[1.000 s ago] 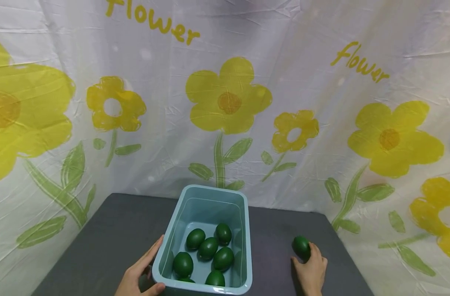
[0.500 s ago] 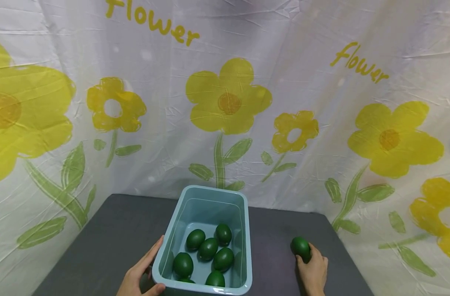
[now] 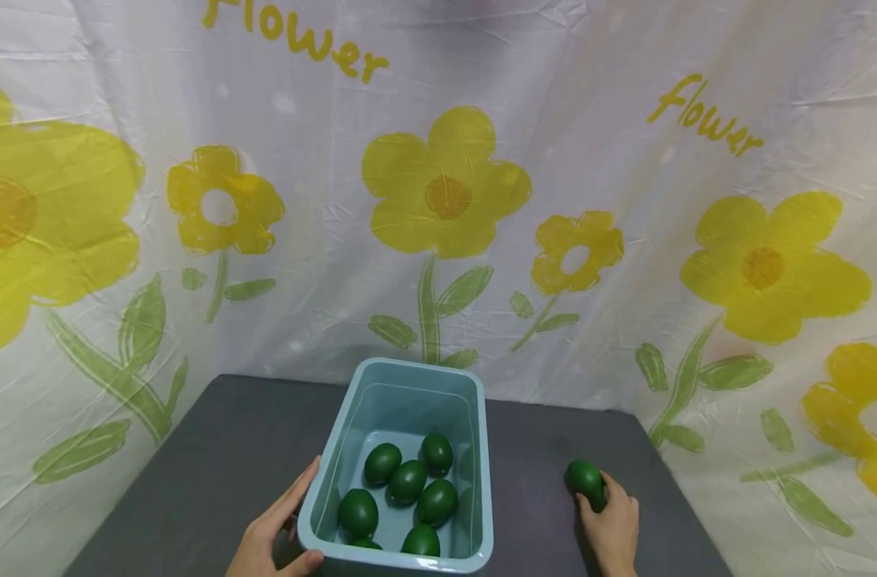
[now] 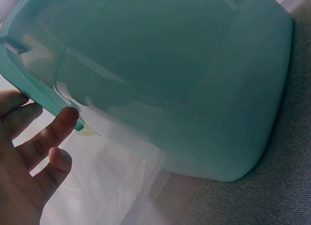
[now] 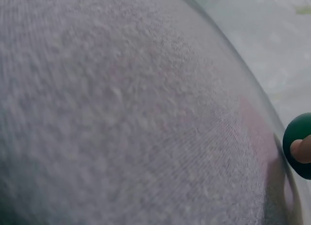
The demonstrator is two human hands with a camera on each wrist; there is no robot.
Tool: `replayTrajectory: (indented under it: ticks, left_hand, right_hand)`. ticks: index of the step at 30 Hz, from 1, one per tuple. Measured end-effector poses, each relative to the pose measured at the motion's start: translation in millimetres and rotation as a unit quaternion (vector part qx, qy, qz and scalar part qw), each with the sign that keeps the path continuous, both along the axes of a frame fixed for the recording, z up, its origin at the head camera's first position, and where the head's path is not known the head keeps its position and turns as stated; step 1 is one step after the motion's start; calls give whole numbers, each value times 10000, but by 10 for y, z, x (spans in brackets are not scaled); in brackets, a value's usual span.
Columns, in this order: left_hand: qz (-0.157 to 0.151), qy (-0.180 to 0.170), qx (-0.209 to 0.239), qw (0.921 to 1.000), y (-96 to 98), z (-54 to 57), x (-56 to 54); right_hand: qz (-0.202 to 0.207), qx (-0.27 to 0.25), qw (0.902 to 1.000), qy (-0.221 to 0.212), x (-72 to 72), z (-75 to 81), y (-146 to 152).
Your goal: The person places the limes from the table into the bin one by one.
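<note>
My right hand (image 3: 613, 522) pinches a dark green avocado (image 3: 583, 478) between thumb and fingers, over the right part of the table. In the right wrist view only a fingertip and part of that avocado (image 5: 299, 129) show at the right edge. My left hand (image 3: 274, 525) is at the left side of a light blue plastic bin (image 3: 485, 489), thumb by its near left corner. In the left wrist view the fingers (image 4: 62, 125) are loosely bent beside the bin's rim. Inside the bin lie several avocados, such as a middle avocado (image 3: 406, 482); the front wall partly hides the nearest.
A dark grey cloth-covered table (image 3: 215, 457) lies under the bin, its right edge a little beyond my right hand. A white curtain (image 3: 323, 304) printed with yellow flowers hangs behind and along both sides of the table.
My right hand has taken a closer grip on the avocado and shifted it very slightly left. The left hand and the bin have stayed in place.
</note>
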State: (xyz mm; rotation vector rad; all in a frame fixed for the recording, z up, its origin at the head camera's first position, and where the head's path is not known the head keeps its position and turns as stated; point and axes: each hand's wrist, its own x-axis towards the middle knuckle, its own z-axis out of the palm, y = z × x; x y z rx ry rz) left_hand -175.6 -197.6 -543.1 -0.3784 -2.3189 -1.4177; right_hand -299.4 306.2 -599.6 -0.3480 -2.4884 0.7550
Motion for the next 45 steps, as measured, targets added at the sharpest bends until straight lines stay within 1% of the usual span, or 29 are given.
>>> replayTrajectory:
  ticks: [3, 8, 10, 15, 19, 24, 29, 34, 40, 45]
  left_hand:
    - [-8, 38, -7, 10000, -2, 0, -8]
    - [-20, 107, -21, 9999, -2, 5, -7]
    - [-23, 136, -27, 9999, -1, 10, -4]
    - [-21, 148, -24, 9999, 1, 19, -2]
    - [-34, 196, -16, 9998, 1, 19, -5]
    - [-41, 202, -13, 9998, -2, 14, -4]
    - [-46, 173, -14, 9998, -3, 18, 1]
    - [-65, 152, -11, 9999, 2, 29, -3]
    - [-76, 147, 16, 9999, 6, 21, -2]
    - [-37, 159, 9, 9999, -1, 7, -4]
  right_hand:
    - [15, -28, 10000, 17, 8, 24, -21]
    - [-1, -134, 9995, 290, 36, 53, -64]
    - [1, -245, 9992, 314, 51, 76, -93]
    - [-12, -501, 9986, 142, 103, 179, -193]
    - [-35, -613, 9981, 71, 150, 251, -279]
    - [18, -750, 9971, -124, 216, 328, -380]
    - [-50, -966, 9948, -333, 271, 385, -465]
    - [-14, -1116, 9935, -231, 333, 461, -537]
    - [93, -1246, 9922, -10, 435, 569, -640]
    - [31, -1318, 9912, 123, 494, 662, -735]
